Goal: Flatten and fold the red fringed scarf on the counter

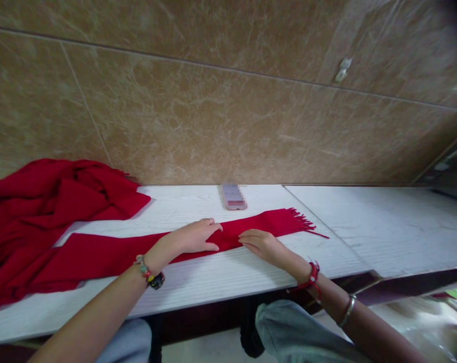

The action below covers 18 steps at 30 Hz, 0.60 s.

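A red scarf (pixel 118 254) lies in a long flat folded strip across the white table, its fringed end pointing right. My left hand (pixel 198 236) rests on the middle of this strip, thumb and fingers apart, with nothing gripped. Close by on the right, my right hand (pixel 264 244) touches the strip's near edge with its fingers stretched out and held together. Toward the left, the strip runs into a loose heap of red cloth (pixel 73 189); whether it is all one piece I cannot tell.
A phone (pixel 235 196) lies on the white table (pixel 364 222) beyond my hands, near the brown marbled wall (pixel 213 111). The table's front edge runs just before my knees. A seam crosses the tabletop right of the fringe.
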{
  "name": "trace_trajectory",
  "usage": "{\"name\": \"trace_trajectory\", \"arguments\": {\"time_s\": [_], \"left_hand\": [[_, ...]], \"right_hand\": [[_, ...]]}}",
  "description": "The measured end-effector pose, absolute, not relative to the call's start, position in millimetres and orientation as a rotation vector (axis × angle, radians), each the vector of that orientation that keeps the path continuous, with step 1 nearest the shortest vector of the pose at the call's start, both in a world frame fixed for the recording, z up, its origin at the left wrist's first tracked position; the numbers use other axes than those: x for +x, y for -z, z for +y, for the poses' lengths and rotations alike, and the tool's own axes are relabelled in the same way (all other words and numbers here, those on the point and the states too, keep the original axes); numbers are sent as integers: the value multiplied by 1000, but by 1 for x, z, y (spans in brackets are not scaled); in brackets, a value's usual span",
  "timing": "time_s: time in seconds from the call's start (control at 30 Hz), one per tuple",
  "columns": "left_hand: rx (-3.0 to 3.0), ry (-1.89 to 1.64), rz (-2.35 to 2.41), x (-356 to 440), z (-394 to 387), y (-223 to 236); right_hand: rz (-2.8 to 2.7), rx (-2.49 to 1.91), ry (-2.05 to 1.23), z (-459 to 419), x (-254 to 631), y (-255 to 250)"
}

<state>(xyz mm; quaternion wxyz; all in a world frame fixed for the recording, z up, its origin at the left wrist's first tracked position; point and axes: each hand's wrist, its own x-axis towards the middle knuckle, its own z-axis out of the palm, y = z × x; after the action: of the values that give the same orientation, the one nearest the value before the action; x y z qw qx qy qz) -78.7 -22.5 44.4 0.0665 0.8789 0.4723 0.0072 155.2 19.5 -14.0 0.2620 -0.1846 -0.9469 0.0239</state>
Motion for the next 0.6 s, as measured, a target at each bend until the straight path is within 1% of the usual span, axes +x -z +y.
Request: {"name": "trace_trajectory", "arguments": {"time_s": [0.07,0.17,0.37,0.47,0.6], "left_hand": [[2710,-53,1374,-86,-32,-38],[2802,-43,1427,-90,-41,-30],[2923,116,1517,-87,-54,-34],[2909,175,1629,-87,-61,-38],[2862,120,1717,-94,-69,-39]], "right_hand": [[-2559,-485,-31,18,155,13],[-2580,-485,57,15,153,9],[-2645,-467,214,10,154,4],[-2591,-468,235,9,156,4],[-2528,-479,215,7,158,1]]}}
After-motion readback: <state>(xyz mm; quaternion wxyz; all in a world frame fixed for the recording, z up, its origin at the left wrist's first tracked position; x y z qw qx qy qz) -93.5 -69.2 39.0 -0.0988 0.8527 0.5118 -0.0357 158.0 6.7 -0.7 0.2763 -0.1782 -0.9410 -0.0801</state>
